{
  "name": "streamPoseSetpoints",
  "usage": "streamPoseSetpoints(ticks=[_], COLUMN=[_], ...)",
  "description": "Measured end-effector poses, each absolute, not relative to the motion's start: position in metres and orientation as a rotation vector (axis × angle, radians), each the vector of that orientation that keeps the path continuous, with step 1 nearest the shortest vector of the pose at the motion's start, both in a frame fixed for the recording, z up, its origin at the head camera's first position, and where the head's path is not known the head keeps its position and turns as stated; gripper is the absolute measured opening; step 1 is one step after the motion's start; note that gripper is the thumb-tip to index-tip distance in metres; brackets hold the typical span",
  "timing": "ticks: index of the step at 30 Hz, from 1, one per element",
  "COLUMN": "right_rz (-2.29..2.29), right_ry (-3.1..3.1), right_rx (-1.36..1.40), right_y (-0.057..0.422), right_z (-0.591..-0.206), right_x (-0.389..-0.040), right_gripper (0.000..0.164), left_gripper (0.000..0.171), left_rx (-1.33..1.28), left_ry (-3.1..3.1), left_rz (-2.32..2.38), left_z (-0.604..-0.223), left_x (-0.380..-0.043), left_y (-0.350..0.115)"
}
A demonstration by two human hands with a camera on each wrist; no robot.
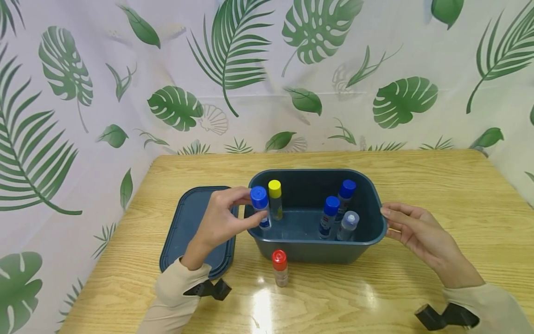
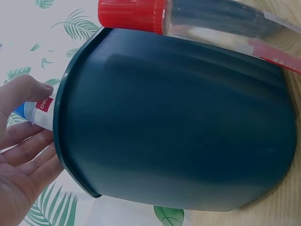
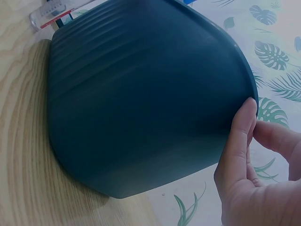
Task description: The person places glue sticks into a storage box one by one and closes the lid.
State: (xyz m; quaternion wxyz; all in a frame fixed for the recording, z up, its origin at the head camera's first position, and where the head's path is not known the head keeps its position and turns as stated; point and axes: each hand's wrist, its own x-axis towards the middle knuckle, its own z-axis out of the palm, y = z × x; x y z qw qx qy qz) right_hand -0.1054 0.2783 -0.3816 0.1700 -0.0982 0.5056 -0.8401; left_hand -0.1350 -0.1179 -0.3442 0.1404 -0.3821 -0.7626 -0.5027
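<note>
My left hand [image 1: 221, 218] holds a clear glue bottle with a blue cap [image 1: 259, 197], thumb on one side and fingers on the other. This bottle stands upright inside the left end of a dark blue-green plastic bin [image 1: 313, 253]; a red label patch [image 2: 44, 104] shows in the left wrist view. With thumb and fingertips, my right hand [image 1: 421, 234] pinches the rim at the bin's right end. Inside the bin, a yellow-capped bottle [image 1: 275, 199] stands beside the held one. Two blue-capped bottles [image 1: 330, 215] and one with a clear top [image 1: 348, 225] stand toward the right.
A red-capped bottle [image 1: 280, 268] stands upright on the wooden table [image 1: 342, 297], in front of the bin. To the left lies a flat dark lid [image 1: 193, 208], partly behind my left hand and forearm. A leaf-patterned cloth [image 1: 258, 125] hangs behind the table.
</note>
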Motion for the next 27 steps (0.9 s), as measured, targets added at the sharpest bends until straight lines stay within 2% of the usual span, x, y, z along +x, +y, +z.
streamPoseSetpoints(ticks=[20, 27], right_rz=[-2.371, -2.382], right_ry=[1.464, 1.449], right_rx=[-0.283, -0.274], right_y=[0.279, 0.2788], right_z=[-0.3828, -0.3819], right_x=[-0.1059, -0.106], right_gripper=[0.032, 0.031], left_gripper=[0.035, 0.033], left_rx=[-1.038, -1.059], left_ry=[-2.307, -2.325], left_rz=[-1.496, -1.437], left_z=[-0.3496, -0.3492], left_x=[-0.138, -0.1392], left_y=[-0.1133, -0.1122])
